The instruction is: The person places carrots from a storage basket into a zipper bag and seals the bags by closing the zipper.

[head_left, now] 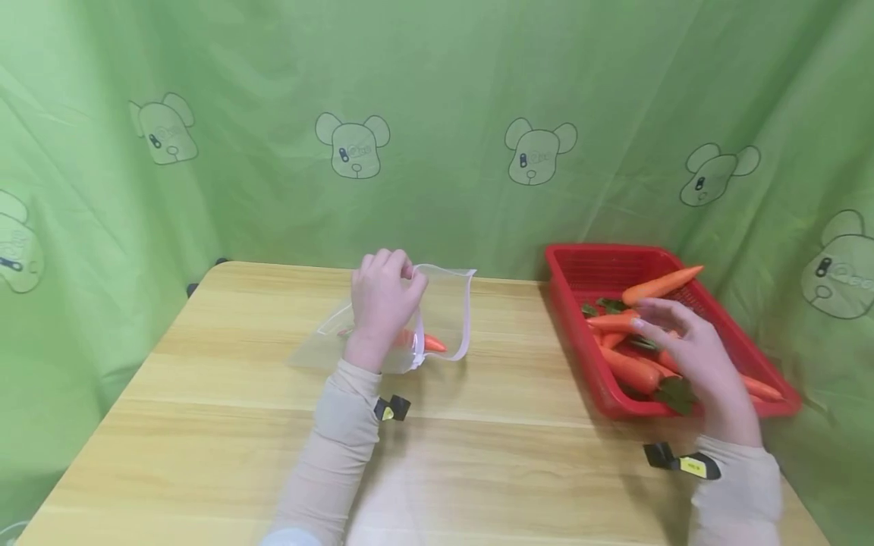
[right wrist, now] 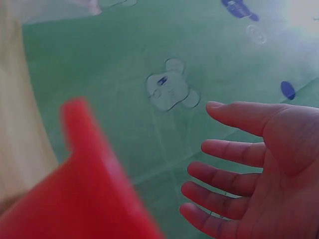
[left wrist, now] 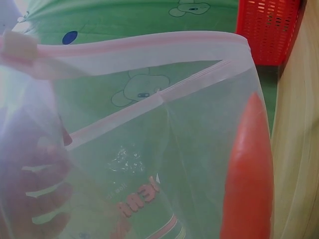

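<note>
My left hand (head_left: pixel 387 303) pinches the upper edge of a clear zip bag (head_left: pixel 447 303) and holds its mouth up, facing right. Inside the bag lies one carrot (left wrist: pixel 247 174), its tip toward the opening; in the head view the hand hides part of it. My right hand (head_left: pixel 696 356) hovers over a red basket (head_left: pixel 573 334), fingers spread and holding nothing, as the right wrist view shows. Below and beside that hand are several carrots (head_left: pixel 631 370) with green tops, and one carrot (head_left: pixel 662 286) leans up toward the basket's far right side.
The wooden table (head_left: pixel 505 470) carries the bag on its left half and the basket at its right edge. Behind and on both sides hangs a green curtain (head_left: pixel 437 205) with bear-head prints. The basket's rim stands above the tabletop.
</note>
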Demonstrator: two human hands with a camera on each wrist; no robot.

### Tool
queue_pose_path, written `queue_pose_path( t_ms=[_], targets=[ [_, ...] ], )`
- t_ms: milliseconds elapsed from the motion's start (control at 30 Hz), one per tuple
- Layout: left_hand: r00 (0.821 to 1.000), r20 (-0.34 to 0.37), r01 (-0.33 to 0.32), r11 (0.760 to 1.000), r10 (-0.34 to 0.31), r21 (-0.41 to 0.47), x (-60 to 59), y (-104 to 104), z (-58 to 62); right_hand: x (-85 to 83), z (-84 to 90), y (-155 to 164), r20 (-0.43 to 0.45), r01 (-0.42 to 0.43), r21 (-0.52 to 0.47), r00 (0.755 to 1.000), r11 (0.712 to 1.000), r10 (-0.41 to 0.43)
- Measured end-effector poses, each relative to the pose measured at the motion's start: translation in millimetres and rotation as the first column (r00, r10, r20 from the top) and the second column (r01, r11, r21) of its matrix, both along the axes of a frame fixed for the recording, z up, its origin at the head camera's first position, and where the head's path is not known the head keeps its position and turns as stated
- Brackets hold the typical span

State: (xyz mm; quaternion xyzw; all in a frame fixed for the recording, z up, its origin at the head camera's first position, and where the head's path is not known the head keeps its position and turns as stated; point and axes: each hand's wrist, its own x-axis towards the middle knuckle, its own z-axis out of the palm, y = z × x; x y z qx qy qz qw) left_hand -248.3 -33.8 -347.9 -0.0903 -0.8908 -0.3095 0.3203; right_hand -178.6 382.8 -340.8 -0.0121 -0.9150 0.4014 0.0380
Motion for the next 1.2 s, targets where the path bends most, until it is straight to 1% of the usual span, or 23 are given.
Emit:
queue_pose_path(
  t_ms=[133, 233, 333, 433, 533, 600, 700, 800, 1000, 1200],
  targets=[
    [1.0, 0.0, -0.006, 1.0, 0.006, 0.005, -0.3, 0.6, -0.1, -0.3, -12.3, 9.1, 0.013, -0.027, 0.038, 1.0, 0.999, 0.027],
    [1.0, 0.003, -0.004, 1.0, 0.004, 0.008, -0.4, 0.9, 0.0, -0.6, -19.3, 14.7, 0.025, -0.04, 0.105, 0.999, 0.994, 0.038],
    [1.0, 0.014, -0.002, 1.0, 0.002, 0.01, 0.2, 1.3, 0.8, -1.5, -23.2, 20.1, 0.076, -0.067, 0.168, 0.996, 0.984, 0.055],
    [1.0, 0.028, -0.001, 1.0, 0.001, 0.008, 1.0, 1.8, 1.1, -1.2, -26.9, 24.9, 0.137, -0.095, 0.206, 0.988, 0.974, 0.068],
    [0.999, 0.035, 0.0, 1.0, 0.0, 0.005, 1.2, 2.0, 0.7, -0.7, -31.1, 29.0, 0.154, -0.123, 0.245, 0.984, 0.962, 0.087],
    [0.999, 0.033, -0.001, 1.0, 0.001, 0.003, 1.1, 2.3, 0.5, -0.6, -33.7, 31.5, 0.149, -0.146, 0.273, 0.983, 0.951, 0.108],
    [1.0, 0.022, -0.003, 1.0, 0.003, 0.004, 0.6, 2.3, 0.4, -0.2, -35.9, 34.1, 0.166, -0.189, 0.292, 0.975, 0.937, 0.145],
    [1.0, 0.015, -0.003, 1.0, 0.003, 0.006, 0.9, 2.0, 0.6, 0.1, -37.9, 34.8, 0.172, -0.211, 0.326, 0.972, 0.922, 0.161],
    [1.0, 0.021, -0.004, 1.0, 0.004, 0.0, 0.7, 1.7, 0.4, 0.1, -43.2, 35.5, 0.135, -0.249, 0.393, 0.968, 0.885, 0.212],
    [1.0, 0.022, -0.004, 1.0, 0.004, 0.001, 1.0, 1.9, 0.8, 0.6, -43.1, 36.7, 0.136, -0.25, 0.41, 0.968, 0.877, 0.212]
  ],
)
